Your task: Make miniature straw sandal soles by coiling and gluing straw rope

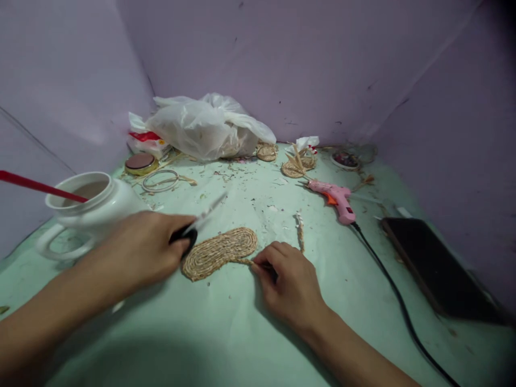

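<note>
My left hand (155, 244) is closed around the black handles of scissors (184, 236), whose blades point up and to the right, blurred by motion. Just beside it on the green surface lies a flat oval coil of braided straw (221, 250). A loose end of the braid (243, 261) runs from the coil's lower edge to the right, and my right hand (288, 282) pinches it between thumb and fingers. A short piece of braid (300, 231) lies beyond my right hand.
A white pot (116, 207) with a red stick stands at left. A pink glue gun (336, 199), its black cord and a dark phone (439, 269) lie at right. Behind are a plastic bag (201, 129), a metal ring (160, 181), round woven pieces (292, 170) and straw scraps.
</note>
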A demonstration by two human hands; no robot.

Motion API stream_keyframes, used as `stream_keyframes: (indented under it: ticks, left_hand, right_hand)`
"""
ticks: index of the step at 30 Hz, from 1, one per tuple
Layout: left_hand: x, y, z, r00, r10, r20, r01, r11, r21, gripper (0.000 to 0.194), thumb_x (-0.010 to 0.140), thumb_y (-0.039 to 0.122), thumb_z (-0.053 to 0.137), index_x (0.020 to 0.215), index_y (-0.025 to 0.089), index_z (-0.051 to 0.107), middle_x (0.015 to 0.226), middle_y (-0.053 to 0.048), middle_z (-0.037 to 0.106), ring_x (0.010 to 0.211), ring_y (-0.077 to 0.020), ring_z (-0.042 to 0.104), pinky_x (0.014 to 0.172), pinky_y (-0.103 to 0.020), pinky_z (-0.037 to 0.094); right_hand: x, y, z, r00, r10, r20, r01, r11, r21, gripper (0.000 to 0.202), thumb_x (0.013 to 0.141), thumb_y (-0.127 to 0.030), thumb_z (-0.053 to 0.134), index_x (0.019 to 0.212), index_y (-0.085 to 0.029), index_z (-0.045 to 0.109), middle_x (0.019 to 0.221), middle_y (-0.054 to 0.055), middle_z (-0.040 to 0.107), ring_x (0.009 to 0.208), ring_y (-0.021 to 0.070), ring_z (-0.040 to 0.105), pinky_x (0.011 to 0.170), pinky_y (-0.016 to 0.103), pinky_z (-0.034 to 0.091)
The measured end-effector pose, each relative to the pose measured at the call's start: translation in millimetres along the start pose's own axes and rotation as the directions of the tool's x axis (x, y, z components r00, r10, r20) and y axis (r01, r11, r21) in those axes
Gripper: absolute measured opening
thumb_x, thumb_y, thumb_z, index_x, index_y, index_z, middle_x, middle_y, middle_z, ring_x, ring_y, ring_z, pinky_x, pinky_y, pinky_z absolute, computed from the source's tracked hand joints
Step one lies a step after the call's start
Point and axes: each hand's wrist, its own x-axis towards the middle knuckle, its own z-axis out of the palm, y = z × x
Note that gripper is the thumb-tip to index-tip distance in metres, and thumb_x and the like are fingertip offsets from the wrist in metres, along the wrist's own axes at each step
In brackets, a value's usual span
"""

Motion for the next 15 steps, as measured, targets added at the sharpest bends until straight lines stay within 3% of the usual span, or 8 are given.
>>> stream_keyframes:
  ticks: [2,5,8,11,12,15]
  left_hand:
    - [18.9,0.0,-0.3,0.999,0.027,-0.043,-0.015,0.963,0.271,0.023,0.078,0.032,0.042,0.084,0.022,0.061,0.069,-0.006,0.062,0.065,-0.0244,0.06,0.054,-0.03,0.031]
    - [42.0,1.2,3.4,0.993,0.05,-0.109,-0.012,0.946,0.323,0.033,0.083,0.024,0.031,0.099,0.014,0.058,0.087,-0.01,0.063,0.083,-0.0257,0.062,0.062,-0.031,0.034]
    - [51.4,3.9,4.8,0.987,0.043,-0.154,0.006,0.953,0.302,0.04,0.083,0.021,0.028,0.106,0.011,0.058,0.095,-0.012,0.063,0.092,-0.0278,0.061,0.069,-0.033,0.037]
    - [45.8,10.3,6.6,0.993,0.093,-0.078,-0.077,0.98,0.185,0.04,0.083,0.033,0.035,0.105,0.015,0.063,0.097,-0.014,0.065,0.09,-0.0294,0.063,0.072,-0.036,0.043]
    - [41.2,13.3,8.4,0.992,0.129,0.013,-0.13,0.989,0.065,0.042,0.081,0.038,0.04,0.111,0.017,0.062,0.105,-0.014,0.065,0.097,-0.0312,0.061,0.078,-0.039,0.043]
    - [23.9,22.9,16.0,0.946,0.254,0.203,-0.238,0.966,-0.099,0.049,0.068,0.041,0.057,0.114,0.023,0.06,0.115,-0.012,0.06,0.104,-0.0328,0.056,0.085,-0.043,0.043]
  right_hand:
    - [-0.8,-0.4,0.0,1.0,0.011,0.001,-0.011,1.0,0.023,0.007,0.077,-0.019,0.056,0.074,-0.019,0.062,0.07,0.004,0.062,0.067,0.0184,0.054,0.061,0.031,0.039]
    - [-3.1,-2.4,0.2,1.0,0.011,-0.013,-0.01,0.998,0.06,0.011,0.075,-0.023,0.06,0.083,-0.019,0.065,0.075,0.005,0.065,0.069,0.02,0.056,0.064,0.034,0.042]
    - [-3.2,-1.3,-6.0,0.994,-0.021,-0.11,0.029,0.997,0.071,0.014,0.078,-0.023,0.059,0.088,-0.018,0.065,0.076,0.006,0.066,0.069,0.02,0.057,0.063,0.033,0.044]
    - [4.0,14.6,-29.4,0.964,0.001,-0.265,0.023,0.996,0.085,0.012,0.082,-0.024,0.054,0.085,-0.019,0.065,0.078,0.006,0.067,0.073,0.0192,0.06,0.066,0.032,0.046]
    - [8.0,24.3,-42.1,0.948,0.047,-0.313,-0.025,0.997,0.075,0.013,0.083,-0.026,0.054,0.084,-0.019,0.065,0.079,0.006,0.067,0.075,0.0191,0.061,0.069,0.032,0.047]
    - [21.8,62.4,-87.9,0.868,0.309,-0.388,-0.368,0.926,-0.085,0.018,0.082,-0.035,0.057,0.086,-0.021,0.067,0.085,0.006,0.069,0.079,0.0211,0.062,0.072,0.034,0.046]
